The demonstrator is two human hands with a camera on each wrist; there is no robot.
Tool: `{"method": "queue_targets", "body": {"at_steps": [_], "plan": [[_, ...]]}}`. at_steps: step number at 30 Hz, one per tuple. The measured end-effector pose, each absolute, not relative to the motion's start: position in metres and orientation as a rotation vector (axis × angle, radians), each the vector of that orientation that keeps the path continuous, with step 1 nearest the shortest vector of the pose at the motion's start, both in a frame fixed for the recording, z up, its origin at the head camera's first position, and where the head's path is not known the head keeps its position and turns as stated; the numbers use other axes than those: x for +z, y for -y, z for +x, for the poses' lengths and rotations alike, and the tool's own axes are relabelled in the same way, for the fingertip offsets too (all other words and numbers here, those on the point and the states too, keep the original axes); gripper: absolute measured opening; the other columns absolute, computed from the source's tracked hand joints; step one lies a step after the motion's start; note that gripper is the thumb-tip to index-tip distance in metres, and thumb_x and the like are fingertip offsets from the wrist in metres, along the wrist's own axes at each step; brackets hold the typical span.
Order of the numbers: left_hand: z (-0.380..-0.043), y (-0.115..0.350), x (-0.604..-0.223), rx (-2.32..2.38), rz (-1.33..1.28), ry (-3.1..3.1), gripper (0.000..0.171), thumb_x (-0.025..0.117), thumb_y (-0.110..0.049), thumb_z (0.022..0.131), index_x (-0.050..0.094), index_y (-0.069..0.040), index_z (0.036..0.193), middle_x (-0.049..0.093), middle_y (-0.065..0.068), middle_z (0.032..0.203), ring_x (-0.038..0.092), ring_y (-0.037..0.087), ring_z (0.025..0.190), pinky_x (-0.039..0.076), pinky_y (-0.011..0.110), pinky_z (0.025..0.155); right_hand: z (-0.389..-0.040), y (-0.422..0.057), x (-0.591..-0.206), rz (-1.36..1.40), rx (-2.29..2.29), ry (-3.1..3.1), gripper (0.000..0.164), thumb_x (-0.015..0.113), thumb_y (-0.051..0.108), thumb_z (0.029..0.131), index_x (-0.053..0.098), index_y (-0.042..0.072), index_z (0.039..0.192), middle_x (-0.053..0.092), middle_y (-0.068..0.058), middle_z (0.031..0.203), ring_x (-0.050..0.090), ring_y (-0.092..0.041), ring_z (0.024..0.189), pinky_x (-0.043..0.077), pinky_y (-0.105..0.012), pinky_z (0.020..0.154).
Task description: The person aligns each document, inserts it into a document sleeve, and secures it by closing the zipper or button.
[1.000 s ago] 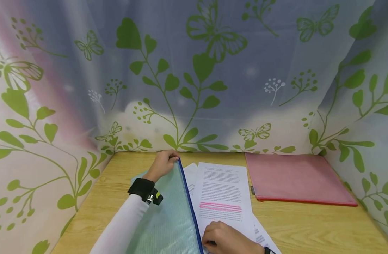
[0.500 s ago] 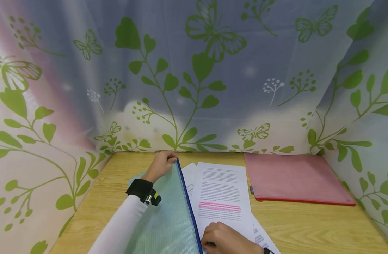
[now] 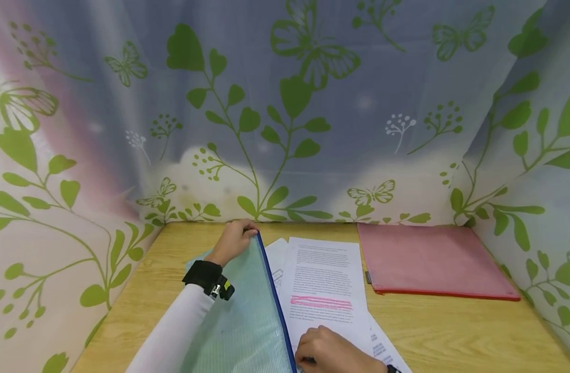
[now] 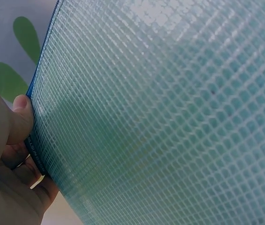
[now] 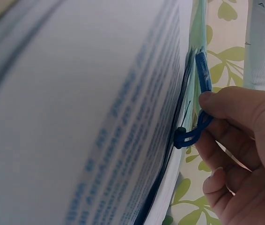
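Observation:
A pale green mesh zipper pouch [image 3: 238,316] with a blue zipper edge slants up from the table at centre left. My left hand [image 3: 235,241] pinches its far corner; in the left wrist view, the thumb [image 4: 22,112] presses one face with fingers behind the edge. At the near end of the zipper, my right hand [image 3: 331,349] is curled low over the papers. The right wrist view shows its thumb and fingers pinching a blue looped zipper pull [image 5: 202,75]. Printed sheets [image 3: 329,274], the top one marked with pink highlighter, lie beside the blue edge, partly hidden by the pouch.
A pink mesh zipper pouch [image 3: 438,261] with a red edge lies flat at the back right of the wooden table [image 3: 476,331]. A leaf-patterned curtain [image 3: 275,129] encloses the back and sides. A white tube-like thing [image 5: 263,47] shows in the right wrist view.
The head view has drifted slightly, shifting everything a little to the left. Both hands keep their hold, and the pouch stays tilted much as before.

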State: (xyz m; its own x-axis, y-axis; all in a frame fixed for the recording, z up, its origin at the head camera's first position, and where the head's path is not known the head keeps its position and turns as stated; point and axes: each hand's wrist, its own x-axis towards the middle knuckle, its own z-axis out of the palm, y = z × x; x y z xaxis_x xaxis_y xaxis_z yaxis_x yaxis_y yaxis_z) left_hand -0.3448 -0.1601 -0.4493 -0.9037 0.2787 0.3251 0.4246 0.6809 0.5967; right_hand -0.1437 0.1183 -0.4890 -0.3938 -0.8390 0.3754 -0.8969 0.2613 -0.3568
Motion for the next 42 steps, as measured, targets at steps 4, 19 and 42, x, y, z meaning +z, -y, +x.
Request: {"method": "queue_targets", "body": {"at_steps": [4,19,42], "plan": [[-0.3451,0.1598,-0.4486,-1.025,-0.578,2.7,0.012,0.063,-0.005,0.1,0.074,-0.001,0.104,0.075,0.01,0.095,0.065,0.02,0.084,0.053,0.038,0.077,-0.1433,-0.1194,-0.489,1.676,0.818,2.389,0.012,0.078,0.003,0.083,0.079,0.015,0.084,0.07,0.01,0.076,0.053,0.01,0.076,0.038,0.0,0.074],[-0.3443,0.1636,-0.4466,-1.089,-0.544,2.685,0.012,0.064,-0.007,0.1,0.075,-0.002,0.105,0.075,0.01,0.096,0.066,0.02,0.086,0.053,0.037,0.077,-0.1454,-0.1183,-0.4863,1.702,0.794,2.359,0.017,0.077,0.002,0.082,0.073,0.017,0.076,0.061,0.012,0.067,0.038,0.012,0.069,0.032,0.0,0.067],[-0.3457,0.1613,-0.4455,-1.208,-0.466,2.628,0.013,0.064,-0.008,0.101,0.075,-0.003,0.104,0.074,0.01,0.096,0.063,0.02,0.082,0.05,0.033,0.073,-0.1465,-0.1228,-0.482,1.756,0.722,2.459,0.01,0.075,0.011,0.083,0.077,0.019,0.078,0.065,0.016,0.071,0.046,0.017,0.068,0.038,-0.001,0.066]]}}
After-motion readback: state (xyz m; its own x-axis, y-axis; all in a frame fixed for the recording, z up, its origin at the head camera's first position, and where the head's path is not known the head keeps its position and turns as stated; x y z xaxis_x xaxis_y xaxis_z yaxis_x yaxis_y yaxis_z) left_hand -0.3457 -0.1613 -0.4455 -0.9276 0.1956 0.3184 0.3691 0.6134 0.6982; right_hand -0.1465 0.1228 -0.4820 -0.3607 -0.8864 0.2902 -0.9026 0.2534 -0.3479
